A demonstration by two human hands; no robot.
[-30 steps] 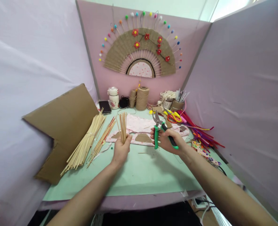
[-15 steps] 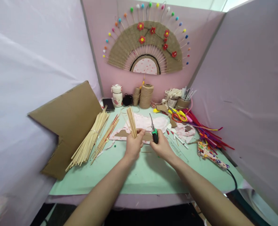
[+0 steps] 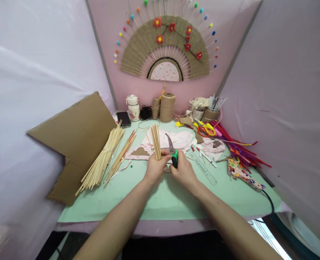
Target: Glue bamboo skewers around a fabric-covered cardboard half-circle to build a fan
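Note:
My left hand (image 3: pixel 156 168) is closed around a bundle of thin wooden sticks (image 3: pixel 156 141) that stand nearly upright. In my right hand (image 3: pixel 183 171) is a pair of pruning shears (image 3: pixel 173 151) with green and black handles, its blades pointing up and slightly left. The two hands are close together, the shears just right of the bundle. Behind them lie pink patterned cloth (image 3: pixel 178 139) and a brown cardboard piece (image 3: pixel 140 151), partly hidden by my hands. Whether the shears' blades touch a stick I cannot tell.
To the left lie a large pile of sticks (image 3: pixel 102 159), red-tipped sticks (image 3: pixel 123 155) and leaning cardboard (image 3: pixel 75 130). Twine spools (image 3: pixel 167 108) stand at the back. On the right are scissors (image 3: pixel 207 130), pipe cleaners (image 3: pixel 238 148), a ruler (image 3: pixel 203 169) and a corded glue gun (image 3: pixel 243 175).
My right hand has moved left with the shears, closer to the bundle. The bundle has shifted slightly right and stands more upright. The camera view has shifted a little.

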